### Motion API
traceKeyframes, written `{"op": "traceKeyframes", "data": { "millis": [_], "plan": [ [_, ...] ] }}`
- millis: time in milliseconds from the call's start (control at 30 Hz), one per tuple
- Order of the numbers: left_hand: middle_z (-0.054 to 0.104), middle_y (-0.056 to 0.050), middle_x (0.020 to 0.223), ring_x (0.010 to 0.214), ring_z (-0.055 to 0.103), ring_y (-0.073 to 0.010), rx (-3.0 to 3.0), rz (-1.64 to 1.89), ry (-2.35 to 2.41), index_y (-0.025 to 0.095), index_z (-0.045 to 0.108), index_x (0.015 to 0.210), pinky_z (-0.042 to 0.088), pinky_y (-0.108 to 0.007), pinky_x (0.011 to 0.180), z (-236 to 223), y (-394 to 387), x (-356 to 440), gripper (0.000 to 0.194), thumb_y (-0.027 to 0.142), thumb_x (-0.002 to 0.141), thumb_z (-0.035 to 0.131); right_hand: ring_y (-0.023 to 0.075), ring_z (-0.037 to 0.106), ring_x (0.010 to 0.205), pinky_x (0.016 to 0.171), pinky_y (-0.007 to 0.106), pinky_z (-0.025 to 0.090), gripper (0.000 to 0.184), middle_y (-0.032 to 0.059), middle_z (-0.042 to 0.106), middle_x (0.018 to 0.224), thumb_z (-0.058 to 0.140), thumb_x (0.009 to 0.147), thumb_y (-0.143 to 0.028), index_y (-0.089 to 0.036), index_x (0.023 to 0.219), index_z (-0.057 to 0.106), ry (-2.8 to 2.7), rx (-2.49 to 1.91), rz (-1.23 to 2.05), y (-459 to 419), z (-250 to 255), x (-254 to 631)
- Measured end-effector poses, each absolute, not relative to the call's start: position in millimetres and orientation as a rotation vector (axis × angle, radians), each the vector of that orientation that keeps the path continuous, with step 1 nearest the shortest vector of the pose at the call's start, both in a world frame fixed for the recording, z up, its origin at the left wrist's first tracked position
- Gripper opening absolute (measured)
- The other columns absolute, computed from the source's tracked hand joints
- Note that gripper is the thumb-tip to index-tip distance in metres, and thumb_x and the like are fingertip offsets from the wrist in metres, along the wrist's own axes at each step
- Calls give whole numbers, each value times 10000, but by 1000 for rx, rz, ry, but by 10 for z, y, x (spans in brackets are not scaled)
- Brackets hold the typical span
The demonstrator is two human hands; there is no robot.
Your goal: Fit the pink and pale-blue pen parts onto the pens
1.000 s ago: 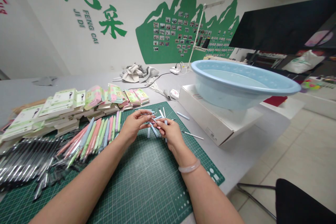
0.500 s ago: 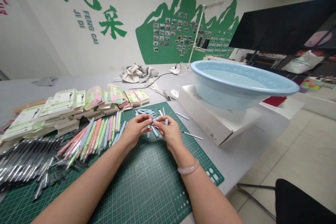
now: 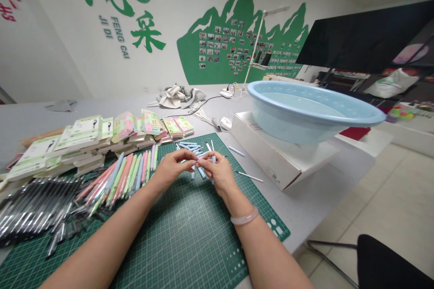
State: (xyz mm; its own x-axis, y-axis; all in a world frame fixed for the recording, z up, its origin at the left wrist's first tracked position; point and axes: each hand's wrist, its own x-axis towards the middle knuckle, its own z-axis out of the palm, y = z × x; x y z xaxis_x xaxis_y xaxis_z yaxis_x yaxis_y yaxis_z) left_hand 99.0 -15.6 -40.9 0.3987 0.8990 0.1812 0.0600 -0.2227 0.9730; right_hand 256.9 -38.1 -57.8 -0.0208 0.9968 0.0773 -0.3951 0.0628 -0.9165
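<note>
My left hand (image 3: pixel 175 168) and my right hand (image 3: pixel 219 171) meet at the fingertips above a green cutting mat (image 3: pixel 176 235). The left thumb and index finger pinch something too small to make out. A short light blue pen part (image 3: pixel 214 160) stands upright in the curled fingers of my right hand. Behind and below the fingers lie several loose light blue pen parts (image 3: pixel 190 145), partly hidden by the hands. To the left of my left hand, a row of pastel pens (image 3: pixel 135 171) in pink, green, blue and purple rests on the mat.
Dark clear-barrelled pens (image 3: pixel 34 212) lie at the left. Stacked small boxes (image 3: pixel 81 133) stand behind them. On the right a blue basin (image 3: pixel 288 122) sits on a white box (image 3: pixel 261 151). A thin white stick (image 3: pixel 250 176) and a blue piece (image 3: pixel 236 151) lie before the box.
The left hand's fingers have bent and shifted slightly left, and its wrist now covers pens seen beside it before. The right hand stays nearly in place. The view has tilted slightly.
</note>
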Motion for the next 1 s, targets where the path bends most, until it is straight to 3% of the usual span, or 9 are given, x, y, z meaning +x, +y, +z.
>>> {"op": "traceKeyframes", "data": {
  "millis": [200, 300, 467, 600, 767, 1000],
  "plan": [
    [676, -46, 947, 922, 604, -188, 2150, 966, 926, 215, 684, 904, 492, -278, 779, -358, -159, 908, 168, 310, 805, 589, 44, 310, 347, 361, 184, 154, 322, -17, 646, 550, 754, 592, -291, -186, 786, 521, -1032, -870, 1420, -378, -593, 2568],
    [666, -38, 908, 868, 601, -163, 2271, 973, 934, 211, 676, 864, 479, -259, 756, -343, -176, 910, 129, 262, 813, 569, 48, 312, 358, 367, 184, 156, 319, -18, 644, 558, 751, 602, -297, -188, 801, 526, -1049, -875, 1420, -373, -608, 2568],
    [646, -21, 805, 741, 603, -145, 1935, 1132, 995, 190, 632, 892, 493, -246, 654, -294, -159, 926, 143, 267, 775, 602, 78, 400, 459, 434, 199, 251, 191, 18, 663, 683, 634, 730, -324, -186, 850, 578, -1088, -803, 1443, -353, -617, 2552],
    [634, -7, 804, 723, 604, -132, 1640, 1272, 869, 191, 586, 974, 502, -260, 675, -157, -157, 970, 222, 245, 762, 626, 124, 498, 634, 608, 250, 383, 157, 20, 649, 772, 565, 774, -256, -197, 899, 640, -1241, -753, 1332, -347, -644, 2515],
    [635, -7, 809, 697, 608, -130, 1618, 1317, 848, 180, 604, 889, 519, -265, 652, -55, -223, 1055, 177, 262, 741, 660, 182, 520, 885, 792, 301, 398, 169, 23, 608, 924, 592, 776, -252, -226, 911, 692, -1398, -792, 1094, -364, -667, 2489],
    [669, -38, 837, 794, 629, -173, 1824, 1330, 999, 169, 658, 827, 517, -289, 734, -108, -281, 1092, 159, 301, 739, 662, 168, 503, 797, 765, 290, 391, 118, -7, 537, 780, 665, 724, -264, -254, 828, 720, -1340, -844, 1013, -409, -607, 2506]
  ]
}}
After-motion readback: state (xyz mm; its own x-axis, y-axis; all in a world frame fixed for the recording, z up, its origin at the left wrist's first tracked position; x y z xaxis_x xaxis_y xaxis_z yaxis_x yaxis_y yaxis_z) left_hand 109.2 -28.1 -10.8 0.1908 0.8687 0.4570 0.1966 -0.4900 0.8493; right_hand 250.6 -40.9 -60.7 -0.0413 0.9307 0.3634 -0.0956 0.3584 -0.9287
